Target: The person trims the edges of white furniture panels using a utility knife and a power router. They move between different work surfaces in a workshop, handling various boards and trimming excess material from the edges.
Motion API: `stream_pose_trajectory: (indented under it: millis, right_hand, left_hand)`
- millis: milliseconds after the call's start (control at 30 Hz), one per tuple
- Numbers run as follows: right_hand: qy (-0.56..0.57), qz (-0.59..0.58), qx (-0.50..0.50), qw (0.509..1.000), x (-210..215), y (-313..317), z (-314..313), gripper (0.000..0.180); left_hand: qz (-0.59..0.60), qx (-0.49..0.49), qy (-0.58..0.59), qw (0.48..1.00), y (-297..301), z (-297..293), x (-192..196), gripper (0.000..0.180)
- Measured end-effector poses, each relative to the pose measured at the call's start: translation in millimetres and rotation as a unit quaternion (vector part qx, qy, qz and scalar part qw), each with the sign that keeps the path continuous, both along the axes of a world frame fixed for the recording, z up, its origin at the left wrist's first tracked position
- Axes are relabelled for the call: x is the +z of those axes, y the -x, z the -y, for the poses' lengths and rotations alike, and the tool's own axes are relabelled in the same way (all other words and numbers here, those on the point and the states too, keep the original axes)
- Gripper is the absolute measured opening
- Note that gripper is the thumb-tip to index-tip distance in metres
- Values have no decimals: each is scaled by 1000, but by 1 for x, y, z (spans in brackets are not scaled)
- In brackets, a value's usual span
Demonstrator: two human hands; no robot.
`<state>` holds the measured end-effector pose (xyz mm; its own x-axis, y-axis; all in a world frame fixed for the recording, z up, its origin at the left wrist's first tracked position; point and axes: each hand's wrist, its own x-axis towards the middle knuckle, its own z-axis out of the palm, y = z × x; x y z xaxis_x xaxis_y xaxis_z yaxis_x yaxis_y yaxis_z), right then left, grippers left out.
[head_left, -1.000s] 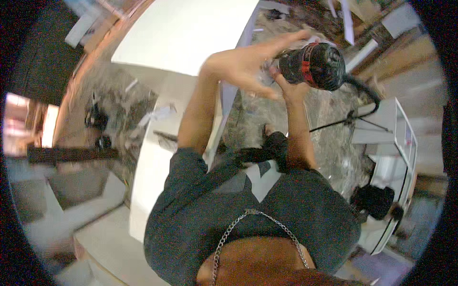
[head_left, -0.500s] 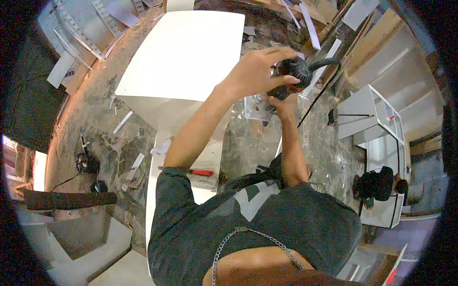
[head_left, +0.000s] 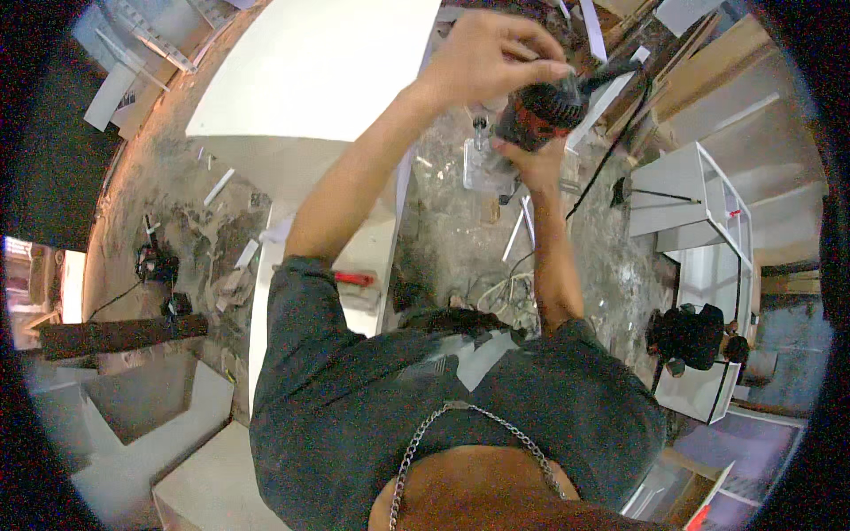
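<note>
Out in front of me, my right hand (head_left: 538, 164) grips a black and red power tool (head_left: 536, 115) from below; it looks like a trim router. A thick black cord (head_left: 611, 78) leaves its ribbed end. Beside the body is a clear plastic plate (head_left: 482, 168), which looks like its base. My left hand (head_left: 487, 60) is over the ribbed end, thumb and fingers drawn together in a pinch. Whatever lies between them, if anything, is hidden. Under my left arm, a red-handled tool (head_left: 354, 278) rests on a pale board (head_left: 372, 310).
A big white panel (head_left: 310, 71) extends ahead on the left. White cabinet frames (head_left: 699, 203) stand at right, where another person (head_left: 695, 336) in dark clothes works. Another corded power tool (head_left: 158, 263) sits on the floor at left. Offcuts and loose cables (head_left: 513, 288) litter the concrete floor.
My left hand has loosened its wide hold around the tool's ribbed end, and its fingers have come together. Both hands and the tool sit higher in view. My right hand keeps its hold.
</note>
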<state>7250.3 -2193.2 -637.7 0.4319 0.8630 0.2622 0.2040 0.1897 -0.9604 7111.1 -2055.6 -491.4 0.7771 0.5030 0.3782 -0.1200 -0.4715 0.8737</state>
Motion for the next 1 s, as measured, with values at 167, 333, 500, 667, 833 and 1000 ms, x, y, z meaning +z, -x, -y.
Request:
stream_pose_trajectory:
  millis: [167,333,500,667,833,1000]
  right_hand:
    - [35,-10,-3,999,39,15,23,80]
    - [-17,60,-24,998,21,5,51,66]
    - [34,-46,12,998,51,22,58,57]
    - [-49,57,-51,996,38,12,47,88]
    - [23,90,-95,991,40,48,61,102]
    - [12,129,-127,983,23,50,33,96]
  left_hand:
    - [-36,-44,-43,997,6,12,37,25]
    - [19,52,-138,989,-1,58,28,24]
    - [-14,116,-90,989,1,67,14,64]
    - [105,166,-103,975,-18,111,-12,98]
    - [133,156,-27,978,-7,100,-22,95]
    - [184,161,-29,969,-7,77,-25,97]
